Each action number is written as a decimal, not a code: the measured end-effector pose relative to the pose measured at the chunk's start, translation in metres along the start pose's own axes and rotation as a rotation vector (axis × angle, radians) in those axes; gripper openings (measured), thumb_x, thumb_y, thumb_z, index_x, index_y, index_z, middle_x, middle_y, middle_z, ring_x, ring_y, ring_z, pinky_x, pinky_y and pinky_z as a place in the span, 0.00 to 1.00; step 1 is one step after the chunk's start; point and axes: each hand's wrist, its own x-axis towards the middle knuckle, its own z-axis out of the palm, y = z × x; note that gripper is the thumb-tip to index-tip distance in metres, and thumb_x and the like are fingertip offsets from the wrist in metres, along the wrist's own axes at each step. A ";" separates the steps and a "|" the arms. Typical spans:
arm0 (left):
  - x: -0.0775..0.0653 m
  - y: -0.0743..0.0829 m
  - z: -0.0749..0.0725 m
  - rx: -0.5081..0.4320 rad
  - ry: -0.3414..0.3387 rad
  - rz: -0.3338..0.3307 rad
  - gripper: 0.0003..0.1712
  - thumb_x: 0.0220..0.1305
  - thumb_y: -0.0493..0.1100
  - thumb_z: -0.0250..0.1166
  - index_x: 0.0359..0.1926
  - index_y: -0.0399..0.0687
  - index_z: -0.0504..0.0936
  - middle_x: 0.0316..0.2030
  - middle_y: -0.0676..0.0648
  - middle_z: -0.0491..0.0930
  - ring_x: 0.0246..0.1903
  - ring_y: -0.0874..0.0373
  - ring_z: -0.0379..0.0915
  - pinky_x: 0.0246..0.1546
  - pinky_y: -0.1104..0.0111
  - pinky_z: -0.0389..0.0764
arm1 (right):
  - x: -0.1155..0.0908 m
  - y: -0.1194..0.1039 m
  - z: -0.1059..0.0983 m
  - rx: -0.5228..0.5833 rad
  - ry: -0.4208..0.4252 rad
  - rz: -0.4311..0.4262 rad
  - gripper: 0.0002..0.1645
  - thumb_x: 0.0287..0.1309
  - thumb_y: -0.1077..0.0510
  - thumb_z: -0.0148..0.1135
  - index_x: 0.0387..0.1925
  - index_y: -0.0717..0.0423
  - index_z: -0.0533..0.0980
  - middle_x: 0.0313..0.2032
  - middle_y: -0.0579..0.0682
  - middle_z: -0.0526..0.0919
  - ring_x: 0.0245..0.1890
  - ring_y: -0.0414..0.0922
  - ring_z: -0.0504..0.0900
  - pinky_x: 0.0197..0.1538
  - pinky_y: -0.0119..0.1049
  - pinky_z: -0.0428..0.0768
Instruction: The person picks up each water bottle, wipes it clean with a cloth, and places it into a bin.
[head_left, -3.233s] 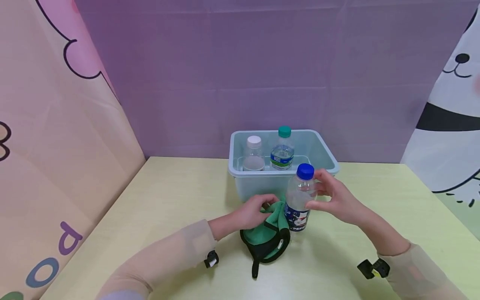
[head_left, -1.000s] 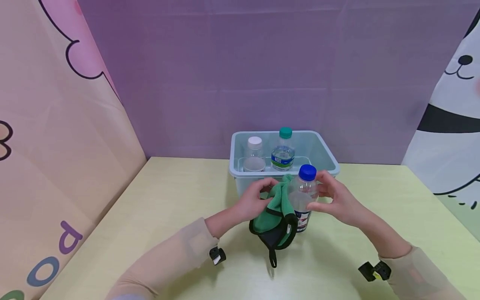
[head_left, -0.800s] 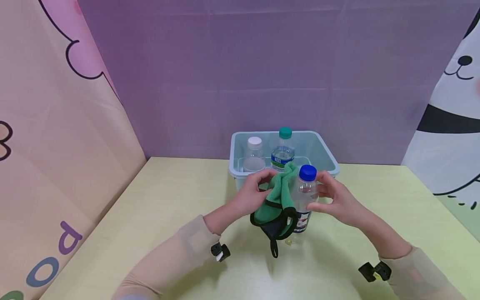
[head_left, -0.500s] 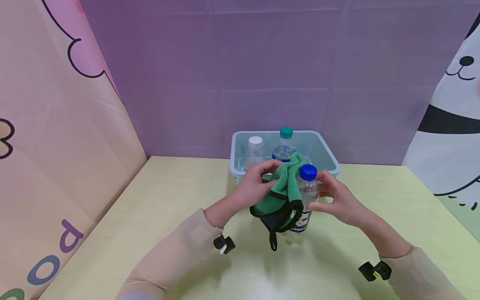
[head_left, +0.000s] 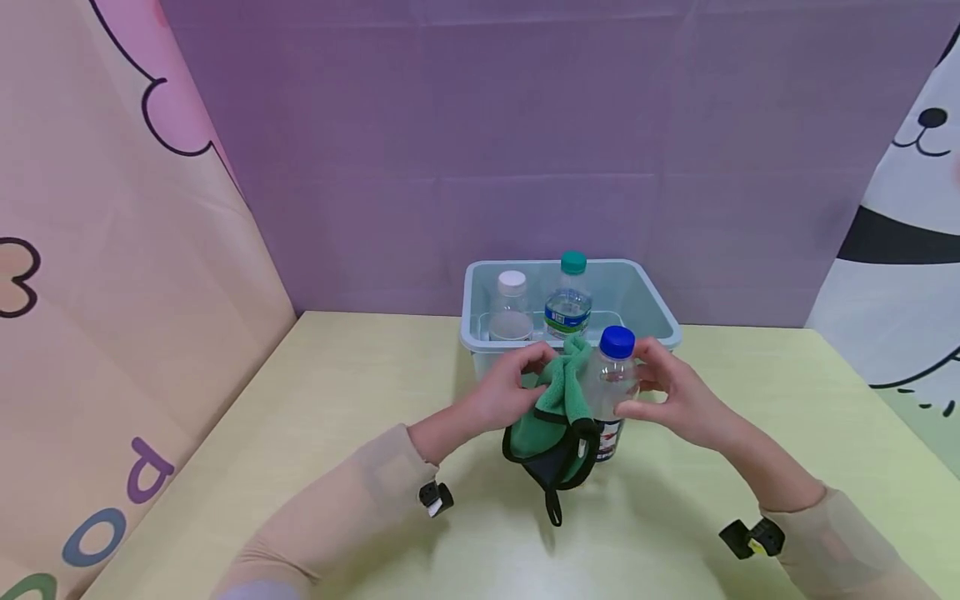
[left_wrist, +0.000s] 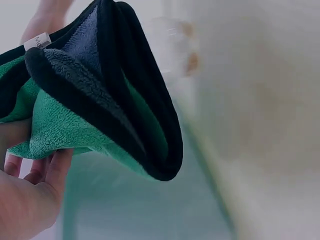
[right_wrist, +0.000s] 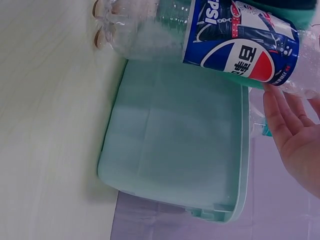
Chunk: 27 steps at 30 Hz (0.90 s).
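In the head view my left hand point(head_left: 504, 392) grips a green terry cloth point(head_left: 542, 433) with black edging and a hanging loop. The cloth is bunched against the left side of a clear plastic Pepsi bottle point(head_left: 606, 387) with a blue cap. My right hand point(head_left: 678, 400) holds this upright bottle from the right, thumb in front and fingers behind. Folds of the cloth point(left_wrist: 70, 120) fill the left wrist view, with the left fingers below them. The right wrist view shows the bottle's blue label point(right_wrist: 240, 42); whether its base touches the table cannot be told.
Just behind the hands stands a light blue plastic bin point(head_left: 645, 292). Inside it are a white-capped bottle point(head_left: 512, 312) and a green-capped bottle point(head_left: 567, 304). The pale table point(head_left: 360, 375) meets a purple backdrop point(head_left: 420, 167) and a printed curtain at the left.
My left hand has slid the cloth up along the bottle until about half a second ago, then partway back down. The right hand and bottle have stayed almost still.
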 end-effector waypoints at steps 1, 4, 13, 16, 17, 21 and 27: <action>-0.001 -0.004 0.003 0.006 -0.018 -0.012 0.11 0.60 0.24 0.60 0.42 0.38 0.77 0.39 0.46 0.77 0.41 0.53 0.73 0.47 0.65 0.75 | 0.000 0.000 0.000 0.001 -0.003 0.003 0.31 0.50 0.73 0.69 0.54 0.68 0.65 0.49 0.33 0.75 0.44 0.35 0.82 0.44 0.34 0.80; -0.005 -0.015 0.010 0.066 -0.073 -0.031 0.12 0.59 0.23 0.61 0.41 0.40 0.77 0.38 0.47 0.78 0.41 0.53 0.74 0.46 0.67 0.75 | -0.001 0.000 0.000 0.002 -0.007 0.019 0.31 0.51 0.71 0.69 0.54 0.67 0.65 0.50 0.37 0.75 0.45 0.35 0.81 0.45 0.34 0.80; -0.011 -0.035 0.022 0.163 -0.203 -0.069 0.10 0.59 0.25 0.61 0.37 0.42 0.76 0.36 0.49 0.78 0.39 0.55 0.75 0.42 0.70 0.74 | -0.002 -0.002 0.001 -0.008 0.000 0.055 0.30 0.52 0.70 0.69 0.54 0.66 0.65 0.50 0.51 0.76 0.45 0.35 0.81 0.46 0.34 0.79; -0.012 -0.033 0.022 0.145 -0.170 -0.069 0.10 0.59 0.25 0.61 0.39 0.41 0.77 0.38 0.48 0.79 0.40 0.53 0.75 0.44 0.69 0.74 | -0.002 -0.002 0.001 0.005 0.000 0.050 0.30 0.52 0.71 0.69 0.54 0.66 0.65 0.50 0.43 0.76 0.45 0.35 0.81 0.46 0.34 0.80; -0.012 -0.032 0.022 0.132 -0.151 -0.065 0.11 0.59 0.24 0.61 0.40 0.40 0.77 0.39 0.47 0.79 0.40 0.52 0.75 0.44 0.69 0.74 | -0.002 -0.002 0.001 0.008 -0.001 0.047 0.30 0.52 0.71 0.69 0.54 0.66 0.65 0.50 0.40 0.76 0.45 0.35 0.81 0.45 0.34 0.80; -0.009 -0.022 0.019 0.020 -0.052 -0.031 0.13 0.58 0.21 0.59 0.42 0.36 0.77 0.40 0.44 0.79 0.41 0.51 0.74 0.46 0.66 0.75 | -0.003 -0.001 0.001 0.025 -0.004 0.026 0.30 0.51 0.73 0.68 0.54 0.67 0.65 0.50 0.33 0.75 0.45 0.35 0.81 0.45 0.34 0.80; 0.001 -0.003 0.009 -0.092 0.082 0.076 0.11 0.61 0.23 0.59 0.44 0.32 0.77 0.41 0.38 0.78 0.42 0.49 0.75 0.48 0.64 0.75 | -0.003 -0.001 -0.002 0.033 -0.008 -0.002 0.31 0.49 0.74 0.68 0.54 0.68 0.64 0.50 0.32 0.75 0.45 0.35 0.81 0.44 0.35 0.80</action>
